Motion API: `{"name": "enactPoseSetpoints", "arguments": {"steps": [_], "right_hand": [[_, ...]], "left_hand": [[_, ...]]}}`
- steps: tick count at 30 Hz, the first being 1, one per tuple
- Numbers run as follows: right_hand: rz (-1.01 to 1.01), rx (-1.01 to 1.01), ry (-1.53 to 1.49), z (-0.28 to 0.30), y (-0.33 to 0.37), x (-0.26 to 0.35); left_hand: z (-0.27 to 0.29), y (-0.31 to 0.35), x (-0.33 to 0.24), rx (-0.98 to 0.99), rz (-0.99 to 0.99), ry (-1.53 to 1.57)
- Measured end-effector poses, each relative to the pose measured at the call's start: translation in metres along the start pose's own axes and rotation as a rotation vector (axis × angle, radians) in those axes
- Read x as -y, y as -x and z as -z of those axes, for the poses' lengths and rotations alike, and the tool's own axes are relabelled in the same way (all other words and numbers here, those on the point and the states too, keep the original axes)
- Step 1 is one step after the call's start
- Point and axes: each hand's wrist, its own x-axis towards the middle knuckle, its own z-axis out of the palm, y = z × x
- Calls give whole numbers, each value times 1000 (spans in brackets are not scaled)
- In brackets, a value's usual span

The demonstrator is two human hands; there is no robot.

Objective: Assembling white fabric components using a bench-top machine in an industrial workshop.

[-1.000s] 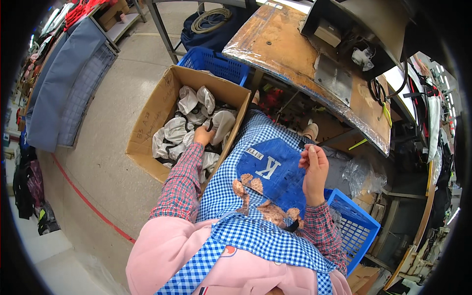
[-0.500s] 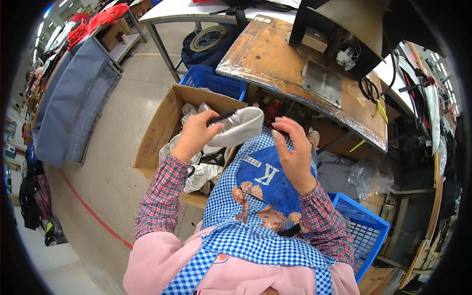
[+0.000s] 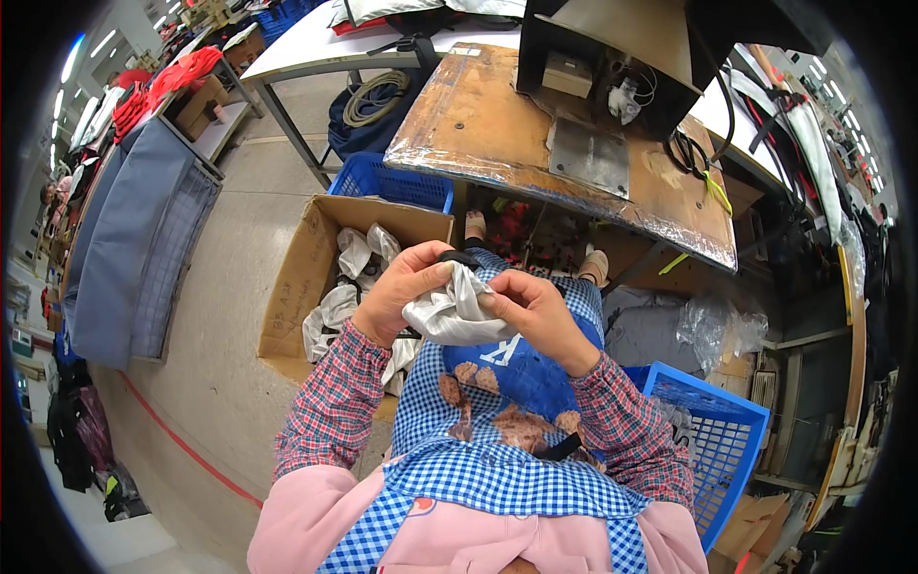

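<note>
A pale grey, shiny piece of fabric (image 3: 449, 320) with a black strip (image 3: 460, 258) hangs gathered over my lap, held between both hands. My left hand (image 3: 400, 292) pinches its left upper part near the strip. At its right edge, my right hand (image 3: 543, 320) grips a fold between thumb and fingers. Close by on the left stands an open cardboard box (image 3: 285, 320), with similar pale grey pieces (image 3: 332, 311) and some black parts piled inside. Folds and fingers hide part of the held piece, so its exact kind cannot be made out.
Ahead is a worn wooden worktable (image 3: 478, 120) wrapped in clear film, carrying a dark machine housing (image 3: 540, 57). One blue plastic basket (image 3: 402, 188) sits behind the box. Another blue basket (image 3: 732, 450) is at my right elbow, near crumpled clear plastic (image 3: 712, 325).
My right hand has come in from the right and taken hold of the fabric. The piece is now lower and bunched together. My left hand still grips it.
</note>
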Motion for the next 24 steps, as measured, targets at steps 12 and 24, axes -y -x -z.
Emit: {"name": "enactPoseSetpoints", "arguments": {"steps": [12, 24], "right_hand": [[98, -97, 81, 14, 7, 36], [403, -260, 619, -14, 7, 30]], "left_hand": [[-13, 4, -13, 196, 137, -254], [-57, 7, -36, 110, -82, -1494]]}}
